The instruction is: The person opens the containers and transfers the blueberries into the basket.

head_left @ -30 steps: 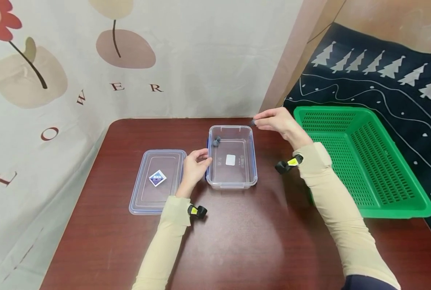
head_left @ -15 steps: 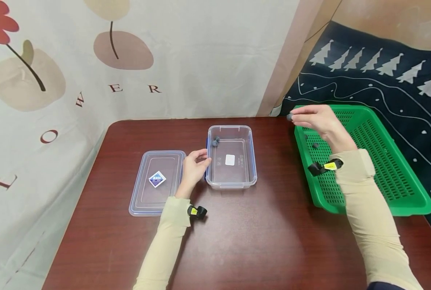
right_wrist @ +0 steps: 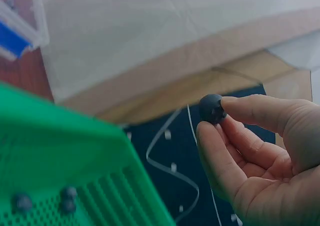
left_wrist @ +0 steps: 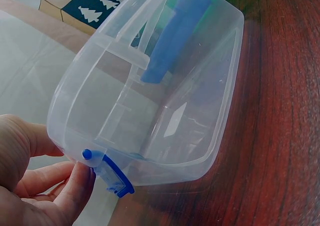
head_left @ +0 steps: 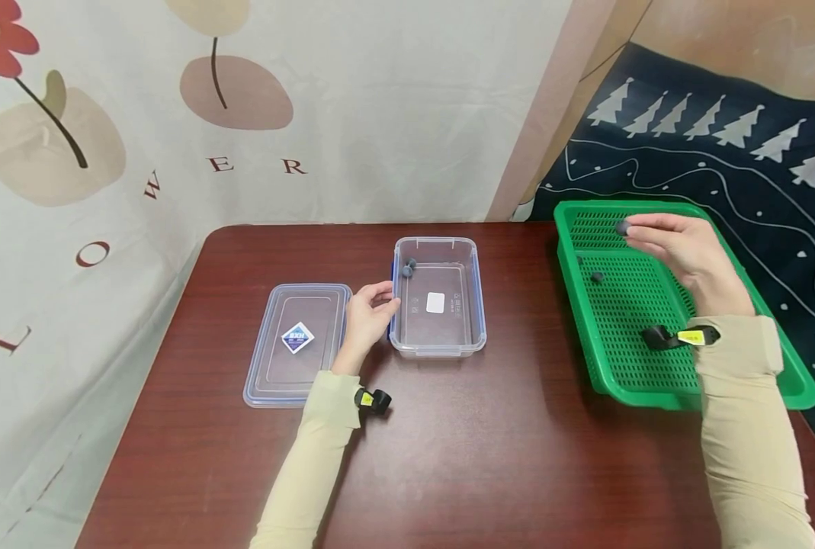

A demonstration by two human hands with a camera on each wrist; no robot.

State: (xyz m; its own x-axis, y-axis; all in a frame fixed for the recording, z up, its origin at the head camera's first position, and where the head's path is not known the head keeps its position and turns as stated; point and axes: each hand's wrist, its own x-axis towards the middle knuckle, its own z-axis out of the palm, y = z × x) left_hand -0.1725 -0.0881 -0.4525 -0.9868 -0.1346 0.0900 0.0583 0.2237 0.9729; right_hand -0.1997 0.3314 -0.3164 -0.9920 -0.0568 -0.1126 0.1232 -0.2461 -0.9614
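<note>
My right hand (head_left: 685, 255) pinches a dark blueberry (right_wrist: 212, 108) between thumb and fingertips, above the green basket (head_left: 602, 366). Inside that basket lie a few more blueberries (head_left: 596, 277); the right wrist view shows them blurred at the lower left. My left hand (head_left: 368, 316) grips the left side of a clear plastic food box (head_left: 441, 352), its fingers against a blue latch (left_wrist: 117, 176). The box stands without its lid, and several blueberries (head_left: 408, 268) sit together in its far left corner.
Left of the box, the clear lid (head_left: 290, 385) with a blue seal lies flat on the brown table (head_left: 448, 457). A patterned curtain (head_left: 393, 114) hangs behind the table. Dark cloth with white trees (head_left: 695, 152) lies beyond the basket.
My right hand has moved right, from beside the box's far right corner to above the basket, carrying the blueberry. The left hand and the box have stayed put.
</note>
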